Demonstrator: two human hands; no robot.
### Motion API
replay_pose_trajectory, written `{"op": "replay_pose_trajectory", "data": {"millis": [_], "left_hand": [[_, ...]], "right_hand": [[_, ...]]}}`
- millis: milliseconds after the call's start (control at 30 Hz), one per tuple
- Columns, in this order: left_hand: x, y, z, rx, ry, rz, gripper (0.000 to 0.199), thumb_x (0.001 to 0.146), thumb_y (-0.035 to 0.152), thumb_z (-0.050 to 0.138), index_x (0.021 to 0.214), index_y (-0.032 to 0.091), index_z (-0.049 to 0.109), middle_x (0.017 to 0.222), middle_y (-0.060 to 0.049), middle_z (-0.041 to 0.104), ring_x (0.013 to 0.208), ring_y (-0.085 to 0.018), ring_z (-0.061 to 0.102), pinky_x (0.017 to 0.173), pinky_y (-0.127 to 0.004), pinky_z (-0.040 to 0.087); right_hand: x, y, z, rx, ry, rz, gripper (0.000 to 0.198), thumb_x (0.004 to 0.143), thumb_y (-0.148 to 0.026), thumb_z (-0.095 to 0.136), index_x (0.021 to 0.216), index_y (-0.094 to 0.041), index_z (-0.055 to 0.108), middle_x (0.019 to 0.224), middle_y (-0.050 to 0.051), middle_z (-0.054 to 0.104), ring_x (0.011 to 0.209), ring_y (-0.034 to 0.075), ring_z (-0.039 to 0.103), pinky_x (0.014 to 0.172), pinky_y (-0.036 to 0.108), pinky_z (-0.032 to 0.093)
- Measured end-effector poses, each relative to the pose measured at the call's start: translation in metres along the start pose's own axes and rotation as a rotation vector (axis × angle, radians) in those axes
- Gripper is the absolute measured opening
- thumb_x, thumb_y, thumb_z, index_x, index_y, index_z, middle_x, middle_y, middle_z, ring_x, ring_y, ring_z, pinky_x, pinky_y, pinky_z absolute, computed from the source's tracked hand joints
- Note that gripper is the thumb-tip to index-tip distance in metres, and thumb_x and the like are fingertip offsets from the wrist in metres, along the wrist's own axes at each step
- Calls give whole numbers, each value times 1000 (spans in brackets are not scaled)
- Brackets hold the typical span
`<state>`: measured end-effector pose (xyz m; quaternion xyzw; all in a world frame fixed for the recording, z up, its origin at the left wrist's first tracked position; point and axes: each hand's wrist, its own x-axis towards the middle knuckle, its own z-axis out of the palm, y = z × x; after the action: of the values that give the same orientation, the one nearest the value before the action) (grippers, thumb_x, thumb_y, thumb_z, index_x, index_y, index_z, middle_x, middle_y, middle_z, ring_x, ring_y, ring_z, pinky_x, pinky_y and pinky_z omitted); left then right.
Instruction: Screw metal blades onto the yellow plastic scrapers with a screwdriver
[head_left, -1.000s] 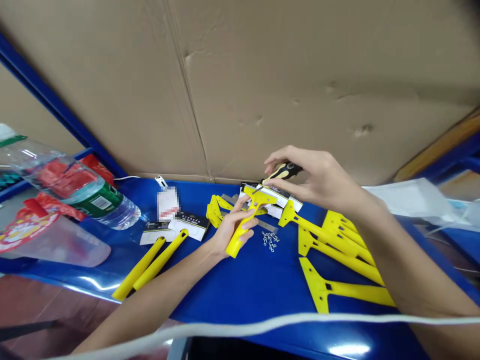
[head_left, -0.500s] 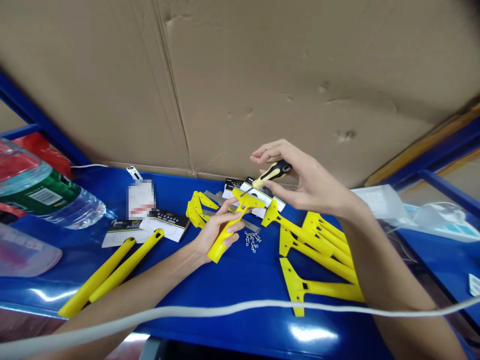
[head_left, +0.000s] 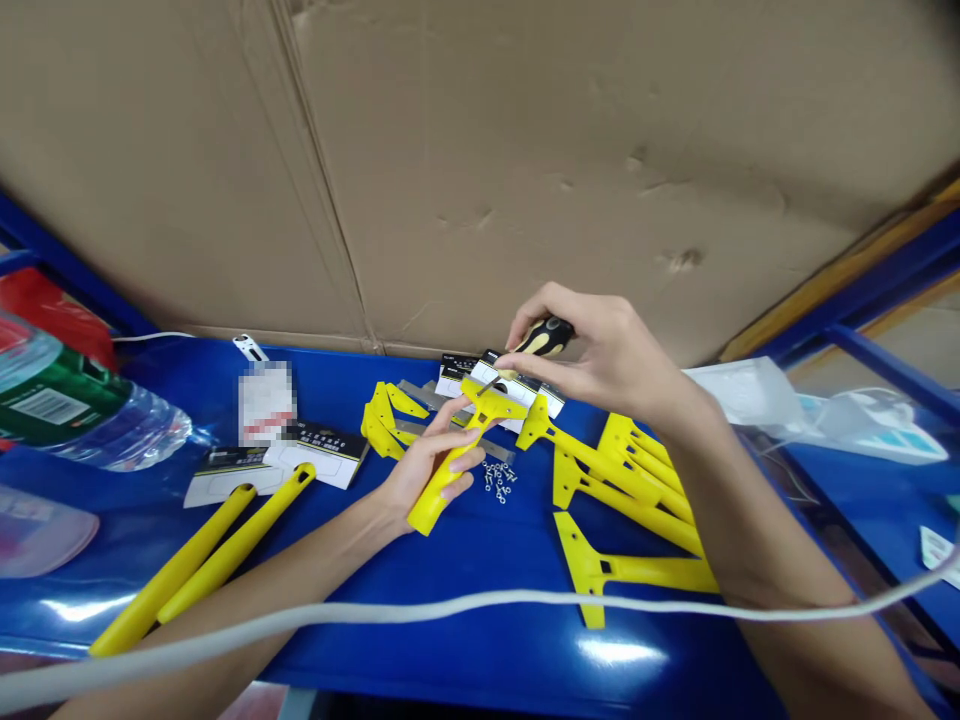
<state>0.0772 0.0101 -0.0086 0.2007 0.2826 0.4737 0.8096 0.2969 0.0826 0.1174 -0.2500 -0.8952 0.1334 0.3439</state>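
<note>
My left hand (head_left: 431,470) is wrapped round the handle of a yellow scraper (head_left: 442,490), its wide head pointing away from me. In my right hand (head_left: 592,350) is a screwdriver (head_left: 549,336) with a black and cream handle, gripped between thumb and fingers. The screwdriver's tip meets the scraper head near its left end; whether a screw sits under it is too small to tell. Small screws and nuts (head_left: 498,480) lie scattered just right of my left hand. Beyond the scraper are metal blades (head_left: 495,448) and small yellow head pieces (head_left: 384,420).
Several more yellow scraper bodies (head_left: 652,572) lie at the right. Two yellow handles (head_left: 232,545) and printed cards (head_left: 322,455) are at the left, near a water bottle (head_left: 82,400). A white cable (head_left: 450,602) crosses in front. Cardboard (head_left: 480,180) stands behind the blue table (head_left: 450,640).
My right fingers have closed from a loose, spread hold to a firmer grip round the screwdriver handle. The scraper stays in my left hand. The whole view has shifted slightly.
</note>
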Motion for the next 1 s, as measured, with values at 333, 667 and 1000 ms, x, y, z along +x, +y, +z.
{"op": "replay_pose_trajectory", "data": {"millis": [333,667,1000], "left_hand": [[2,-1,-6,0,-52,4,52,93,5,69,138,27,54,137,-12,66,49,1,47,34,-9,39],[0,0,-3,4,-27,3,53,93,6,69,138,29,56,139,-11,66,48,2,46,34,-8,37],[1,-1,-6,19,-46,19,58,93,8,72,143,31,54,142,-11,64,50,1,47,34,-9,38]], "right_hand": [[1,2,6,106,-5,12,29,95,-40,80,113,-22,65,101,4,76,86,21,72,75,36,57],[-1,-3,1,208,-111,60,25,98,-41,74,115,-25,65,106,4,76,92,22,74,80,39,62],[0,-2,-1,67,-74,1,26,97,-41,78,112,-24,64,105,5,75,86,20,68,77,37,56]]}}
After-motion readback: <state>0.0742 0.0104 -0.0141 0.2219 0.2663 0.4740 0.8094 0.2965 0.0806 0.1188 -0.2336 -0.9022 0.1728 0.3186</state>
